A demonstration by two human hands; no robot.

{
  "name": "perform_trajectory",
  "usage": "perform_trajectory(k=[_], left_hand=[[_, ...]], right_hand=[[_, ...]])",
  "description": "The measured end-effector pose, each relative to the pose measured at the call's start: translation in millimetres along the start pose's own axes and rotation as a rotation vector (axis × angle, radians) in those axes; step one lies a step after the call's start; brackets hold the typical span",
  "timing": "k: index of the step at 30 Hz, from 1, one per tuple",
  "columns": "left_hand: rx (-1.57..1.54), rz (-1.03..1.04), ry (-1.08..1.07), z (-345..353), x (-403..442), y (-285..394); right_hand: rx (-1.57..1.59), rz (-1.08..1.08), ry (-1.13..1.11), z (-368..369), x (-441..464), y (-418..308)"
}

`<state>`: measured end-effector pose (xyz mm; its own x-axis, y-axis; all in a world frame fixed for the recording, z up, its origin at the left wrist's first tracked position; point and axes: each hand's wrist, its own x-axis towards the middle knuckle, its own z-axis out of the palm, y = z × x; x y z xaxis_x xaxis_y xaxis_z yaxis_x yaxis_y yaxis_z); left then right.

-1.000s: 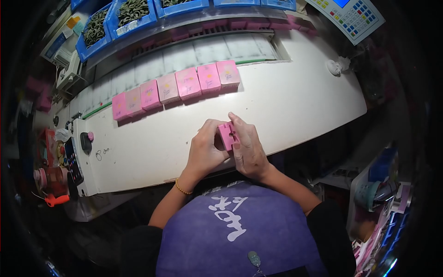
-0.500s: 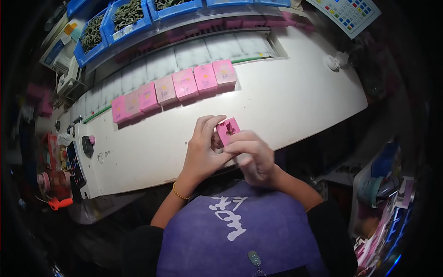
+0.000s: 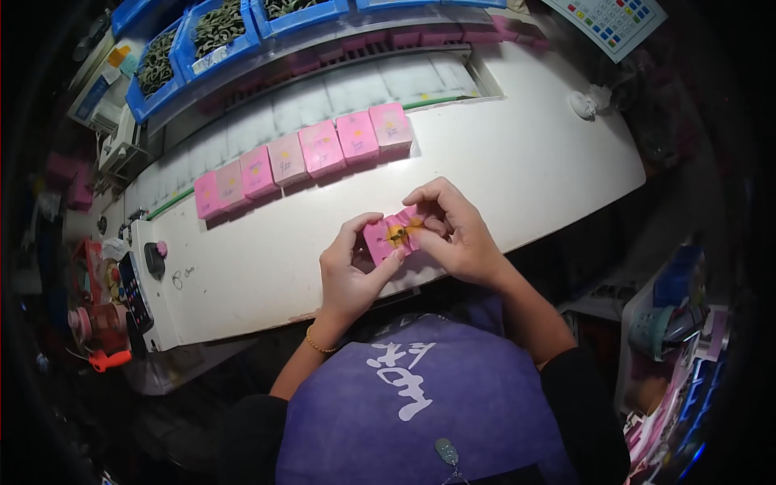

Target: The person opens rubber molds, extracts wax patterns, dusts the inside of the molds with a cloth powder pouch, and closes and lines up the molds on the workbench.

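Observation:
A small pink rubber mould (image 3: 377, 242) is held above the front of the white table. My left hand (image 3: 349, 273) grips its left side, thumb low and fingers behind the top edge. On the right side, my right hand (image 3: 462, 242) pinches the mould with bent fingers. Its two flaps are parted, baring a yellow-stained middle with a small dark greenish spot (image 3: 398, 234); I cannot make out what that spot is. Farther back, several pink mould blocks (image 3: 323, 149) with handwriting stand side by side in a row.
Blue bins (image 3: 214, 36) of dark looped pieces line the back. A button panel (image 3: 610, 24) sits at the far right, with a crumpled white item (image 3: 594, 102) below it. On the left lie a phone (image 3: 135, 291) and a small black object (image 3: 154, 259). The white table (image 3: 242, 283) ends before my apron.
The mould has been spread apart, exposing the yellow middle. My right hand has moved up from the mould's lower side to its upper right. The left hand keeps its hold.

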<state>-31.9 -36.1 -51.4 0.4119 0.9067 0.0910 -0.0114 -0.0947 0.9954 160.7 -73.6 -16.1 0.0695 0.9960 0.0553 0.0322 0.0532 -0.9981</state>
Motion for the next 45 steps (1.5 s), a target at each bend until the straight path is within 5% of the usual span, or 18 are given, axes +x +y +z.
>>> perform_trajectory(k=[3, 7, 14, 17, 19, 23, 24, 26, 30, 32, 34, 36, 38, 43, 45], left_hand=[[-0.212, -0.104, -0.060, -8, -1, -8], [-0.294, -0.141, -0.100, -13, 0, -12], [-0.329, -0.139, -0.110, -14, -1, -13], [-0.231, -0.093, -0.077, -8, 2, -10], [-0.143, -0.056, -0.054, -3, 4, -1], [0.247, -0.056, -0.018, 4, 9, 17], [0.302, -0.011, 0.018, 4, 8, 19], [0.395, 0.065, 0.061, 8, 11, 26], [0.520, 0.169, 0.055, 8, 21, 21], [0.478, 0.120, 0.042, 7, 26, 21], [0.437, 0.072, 0.030, 6, 29, 20], [0.318, -0.104, 0.036, 5, 31, 16], [0.282, -0.124, 0.070, 10, 32, 17], [0.389, -0.143, 0.082, 3, 21, 10], [0.457, 0.145, 0.161, 3, 13, 10]], right_hand=[[-0.354, -0.151, -0.247, -13, 3, 1], [-0.629, -0.184, -0.280, -2, 7, -1], [-0.704, -0.223, -0.271, -3, 8, 2], [-0.591, -0.223, -0.262, -9, 5, -5], [0.156, 0.155, -0.215, -7, -1, -9], [0.485, 0.063, 0.032, -2, 9, -9], [0.433, 0.017, 0.141, -6, 16, -2], [-0.356, -0.052, 0.299, -24, 32, 11], [-0.934, -0.128, 0.383, -39, 41, 51], [-0.934, -0.189, 0.450, -34, 36, 56], [-0.529, -0.326, 0.477, -16, 22, 44], [-0.411, -0.444, 0.331, 2, -4, 38], [-0.760, -0.567, 0.032, 18, -20, 32], [-0.920, -0.542, 0.239, 16, -1, 39], [-1.000, -0.428, 0.284, 10, 13, 41]])
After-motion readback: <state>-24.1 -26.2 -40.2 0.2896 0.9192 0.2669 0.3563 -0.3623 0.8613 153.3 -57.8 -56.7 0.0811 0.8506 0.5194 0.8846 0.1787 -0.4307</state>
